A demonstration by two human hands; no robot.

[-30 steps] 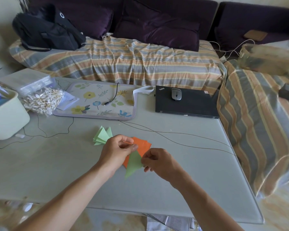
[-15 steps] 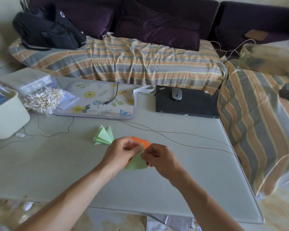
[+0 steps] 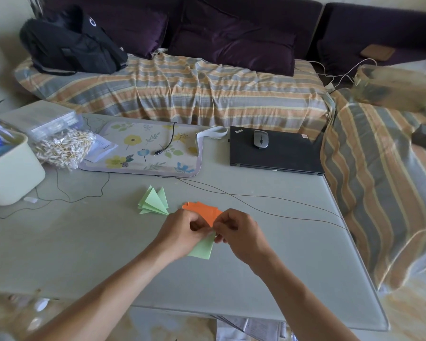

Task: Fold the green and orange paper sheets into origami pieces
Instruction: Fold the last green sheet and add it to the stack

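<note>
- the left hand (image 3: 180, 232) and the right hand (image 3: 236, 232) meet over the middle of the pale tabletop (image 3: 84, 242); both have fingers curled, pinching the top of a green paper sheet (image 3: 203, 248) between them
- the green paper sheet hangs below the fingertips, its lower part a flat flap just above or on the tabletop; which, i cannot tell
- the orange paper sheets (image 3: 203, 209) lie flat on the tabletop just beyond the hands, their near edge hidden behind the knuckles
- a fan of folded green pieces (image 3: 154, 201) lies on the tabletop to the left of the orange paper sheets, close to the left hand but apart from it
- thin dark cables (image 3: 268, 200) run across the tabletop beyond the hands
- further back lie a floral mat (image 3: 143, 153) and a closed black laptop (image 3: 280, 153) with a grey mouse (image 3: 260, 139) on its lid
- at the left edge stands a cream bin (image 3: 10, 178), with a bag of small sticks (image 3: 64, 148) just beside it
</note>
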